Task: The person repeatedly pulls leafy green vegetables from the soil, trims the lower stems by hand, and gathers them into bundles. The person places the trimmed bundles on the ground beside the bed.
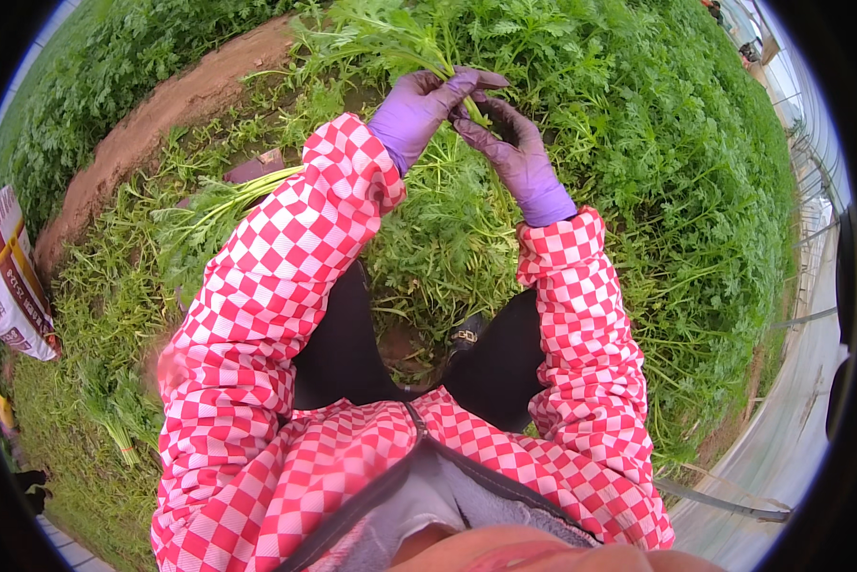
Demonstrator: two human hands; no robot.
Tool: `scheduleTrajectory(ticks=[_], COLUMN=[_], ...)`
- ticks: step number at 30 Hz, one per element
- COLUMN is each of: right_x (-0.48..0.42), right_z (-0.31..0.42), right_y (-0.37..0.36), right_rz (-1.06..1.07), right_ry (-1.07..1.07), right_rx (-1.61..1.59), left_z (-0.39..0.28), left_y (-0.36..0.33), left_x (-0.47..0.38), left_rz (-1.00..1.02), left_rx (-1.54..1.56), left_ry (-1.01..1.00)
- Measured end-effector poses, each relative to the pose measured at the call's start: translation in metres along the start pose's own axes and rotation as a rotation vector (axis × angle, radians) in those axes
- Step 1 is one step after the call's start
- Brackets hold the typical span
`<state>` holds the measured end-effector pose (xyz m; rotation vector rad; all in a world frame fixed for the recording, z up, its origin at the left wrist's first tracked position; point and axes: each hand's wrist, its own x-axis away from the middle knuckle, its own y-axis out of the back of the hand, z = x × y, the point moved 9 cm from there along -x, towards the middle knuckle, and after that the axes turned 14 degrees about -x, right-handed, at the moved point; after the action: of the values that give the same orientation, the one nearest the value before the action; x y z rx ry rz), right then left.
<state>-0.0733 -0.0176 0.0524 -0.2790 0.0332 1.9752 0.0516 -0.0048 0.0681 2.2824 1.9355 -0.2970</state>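
Observation:
My left hand (415,114), in a soiled purple glove, grips a small bunch of leafy greens (407,46) by the stems; they look like crown daisy greens. Its leaves point to the upper left. My right hand (513,154), gloved alike, has its thumb and fingertips pinched at the lower stem ends, right beside the left fingers. Below both hands, between my knees, grow more greens (450,214). A pile of cut greens (221,204) lies by my left forearm, which covers part of it, with stems towards the sleeve.
Dense standing greens (671,157) fill the right side. A bare soil ridge (164,100) curves along the upper left. At far left stands a printed plastic sack (10,279); a banded bundle of greens (122,437) lies at lower left. Plastic sheeting (772,429) borders the right.

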Motion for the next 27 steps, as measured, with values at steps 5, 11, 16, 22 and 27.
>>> scheduleTrajectory(ticks=[5, 11, 16, 22, 27], right_x=[0.002, 0.018, -0.001, -0.006, -0.002], right_z=[-0.039, -0.057, 0.005, 0.003, 0.035], right_y=[0.017, 0.075, 0.012, 0.019, 0.029], right_rz=[0.127, 0.104, 0.14, -0.086, -0.182], right_ry=[-0.37, -0.655, -0.085, -0.152, 0.231], right_rx=[-0.053, 0.96, -0.357, -0.141, 0.057], left_z=[-0.02, -0.008, -0.009, -0.015, -0.014], left_y=[0.048, 0.085, 0.054, 0.049, 0.051], left_x=[0.003, 0.007, 0.003, 0.005, 0.005], left_rz=[-0.268, -0.318, -0.159, -0.182, -0.162], left_rx=[0.157, 0.246, 0.204, 0.1, 0.066], left_ry=[-0.159, -0.14, -0.155, -0.156, -0.114])
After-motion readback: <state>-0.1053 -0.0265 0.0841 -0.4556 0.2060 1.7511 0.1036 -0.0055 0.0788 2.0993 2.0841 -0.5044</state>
